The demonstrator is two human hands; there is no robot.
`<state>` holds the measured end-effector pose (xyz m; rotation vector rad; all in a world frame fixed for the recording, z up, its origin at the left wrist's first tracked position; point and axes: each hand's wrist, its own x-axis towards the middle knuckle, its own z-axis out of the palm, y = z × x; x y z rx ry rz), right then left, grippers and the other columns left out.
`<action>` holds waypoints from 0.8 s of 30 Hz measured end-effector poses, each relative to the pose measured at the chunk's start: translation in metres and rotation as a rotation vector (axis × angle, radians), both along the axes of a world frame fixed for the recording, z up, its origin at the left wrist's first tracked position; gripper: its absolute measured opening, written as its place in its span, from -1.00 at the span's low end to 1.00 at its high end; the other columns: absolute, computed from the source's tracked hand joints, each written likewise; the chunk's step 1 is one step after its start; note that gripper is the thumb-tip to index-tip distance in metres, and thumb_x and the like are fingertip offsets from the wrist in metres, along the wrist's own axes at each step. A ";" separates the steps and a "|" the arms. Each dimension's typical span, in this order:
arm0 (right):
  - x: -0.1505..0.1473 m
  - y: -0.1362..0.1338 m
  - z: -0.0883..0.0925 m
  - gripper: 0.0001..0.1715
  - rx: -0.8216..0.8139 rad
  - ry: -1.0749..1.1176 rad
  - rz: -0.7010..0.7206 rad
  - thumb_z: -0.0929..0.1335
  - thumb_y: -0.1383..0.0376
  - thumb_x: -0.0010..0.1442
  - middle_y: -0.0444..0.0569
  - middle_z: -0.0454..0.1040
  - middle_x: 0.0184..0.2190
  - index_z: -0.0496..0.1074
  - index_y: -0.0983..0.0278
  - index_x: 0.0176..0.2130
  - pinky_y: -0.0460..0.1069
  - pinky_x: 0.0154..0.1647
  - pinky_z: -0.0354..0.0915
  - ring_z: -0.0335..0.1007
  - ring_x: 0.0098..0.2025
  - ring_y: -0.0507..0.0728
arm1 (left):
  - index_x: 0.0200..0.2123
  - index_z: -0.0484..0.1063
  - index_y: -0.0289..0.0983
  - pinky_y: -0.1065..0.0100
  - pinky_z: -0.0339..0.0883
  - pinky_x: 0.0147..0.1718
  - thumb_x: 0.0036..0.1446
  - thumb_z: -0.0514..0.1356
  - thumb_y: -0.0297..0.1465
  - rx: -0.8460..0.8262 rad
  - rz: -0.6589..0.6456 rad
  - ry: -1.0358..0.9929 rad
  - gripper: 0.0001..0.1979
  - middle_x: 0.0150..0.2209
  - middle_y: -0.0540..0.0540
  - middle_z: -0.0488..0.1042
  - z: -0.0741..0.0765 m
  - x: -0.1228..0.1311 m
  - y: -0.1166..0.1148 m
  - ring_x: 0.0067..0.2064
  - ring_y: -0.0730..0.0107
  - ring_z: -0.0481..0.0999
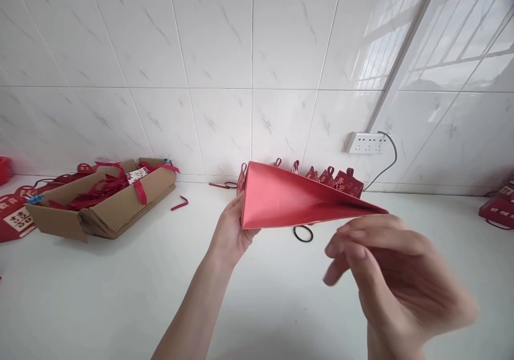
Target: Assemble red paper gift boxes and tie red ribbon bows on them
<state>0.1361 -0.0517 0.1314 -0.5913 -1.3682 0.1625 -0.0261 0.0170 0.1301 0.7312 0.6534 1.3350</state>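
My left hand [236, 226] is closed around the left end of a red paper box [277, 194], held up above the white table. Its open side faces me, wide at the left and narrowing to a flattened point at the right. Just below that point is my right hand [389, 274], slightly blurred, with its fingers loosely bent and apart and nothing visible in them. Whether a fingertip touches the box's edge I cannot tell. Behind the box, several small red gift boxes [349, 183] with ribbon loops stand along the wall, partly hidden.
At the left, an open cardboard box [132, 210] holds red ribbons [100, 188]. A red printed bag [16, 215] lies beside it. On the table [160, 290] are a red strip [180, 203] and a black ring [303, 234]. A power strip [365, 143] with a cable is on the tiled wall.
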 end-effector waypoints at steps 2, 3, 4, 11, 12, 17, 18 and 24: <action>0.003 0.001 -0.001 -0.74 0.016 0.007 -0.109 0.37 0.51 0.08 -0.05 0.39 -0.38 0.46 0.18 -0.26 -0.10 -0.84 0.26 0.41 -0.46 0.08 | -0.46 0.41 -0.28 0.65 0.32 -0.63 -0.18 0.36 -0.38 -0.019 0.007 -0.015 -0.80 -0.58 0.09 0.28 0.000 0.000 -0.001 -0.59 0.67 0.29; 0.004 0.001 -0.001 -0.74 0.005 0.007 -0.157 0.39 0.50 0.07 -0.04 0.40 -0.33 0.46 0.17 -0.26 -0.09 -0.84 0.25 0.42 -0.43 0.09 | -0.49 0.38 -0.28 0.64 0.31 -0.63 -0.21 0.36 -0.39 -0.027 0.018 -0.020 -0.79 -0.59 0.09 0.27 0.000 0.000 -0.001 -0.59 0.66 0.29; 0.006 0.001 -0.001 -0.73 -0.009 0.004 -0.205 0.40 0.50 0.06 -0.02 0.40 -0.26 0.46 0.16 -0.26 -0.09 -0.82 0.25 0.43 -0.39 0.11 | -0.52 0.35 -0.28 0.63 0.31 -0.64 -0.23 0.36 -0.40 -0.036 0.037 -0.022 -0.78 -0.60 0.09 0.26 0.000 -0.001 -0.001 -0.59 0.65 0.28; 0.017 0.000 0.006 -0.57 -0.045 -0.082 -0.276 0.45 0.42 0.03 -0.05 0.42 -0.12 0.46 0.02 -0.12 -0.04 -0.70 0.28 0.43 -0.35 0.10 | -0.56 0.25 -0.27 0.57 0.23 -0.69 -0.26 0.33 -0.32 -0.053 0.140 -0.004 -0.72 -0.65 0.08 0.25 -0.004 -0.005 -0.003 -0.61 0.56 0.30; 0.018 -0.001 0.006 -0.62 -0.067 -0.081 -0.267 0.45 0.41 0.04 -0.07 0.46 -0.21 0.48 0.03 -0.15 -0.03 -0.69 0.28 0.43 -0.38 0.10 | -0.55 0.28 -0.27 0.56 0.24 -0.69 -0.24 0.32 -0.30 -0.025 0.107 0.018 -0.73 -0.65 0.07 0.27 -0.003 -0.006 -0.003 -0.62 0.54 0.31; 0.018 -0.003 0.006 -0.88 -0.228 0.102 -0.404 0.48 0.31 0.01 -0.16 0.39 -0.58 0.48 0.15 -0.38 -0.06 -0.72 0.23 0.30 -0.60 0.03 | -0.18 0.41 -0.26 0.41 0.29 -0.72 0.03 0.08 0.00 0.138 -0.321 0.341 -0.52 -0.55 -0.07 0.43 -0.001 -0.017 -0.003 -0.64 0.34 0.42; 0.019 -0.003 0.006 -0.87 -0.280 0.145 -0.422 0.49 0.28 -0.01 -0.17 0.38 -0.60 0.48 0.17 -0.41 -0.08 -0.73 0.23 0.29 -0.62 0.02 | -0.08 0.38 -0.25 0.38 0.33 -0.68 0.08 0.02 0.05 0.174 -0.356 0.433 -0.45 -0.46 -0.12 0.48 -0.001 -0.019 -0.004 -0.59 0.31 0.46; 0.035 0.012 0.006 -0.68 -0.550 0.267 -0.391 0.53 0.13 -0.13 -0.17 0.39 -0.68 0.43 0.29 -0.55 -0.15 -0.78 0.24 0.27 -0.68 -0.02 | 0.16 0.20 -0.17 0.23 0.39 -0.11 0.19 -0.08 0.04 0.365 -0.315 0.787 -0.41 0.07 -0.22 0.37 0.002 -0.024 -0.018 0.02 0.12 0.40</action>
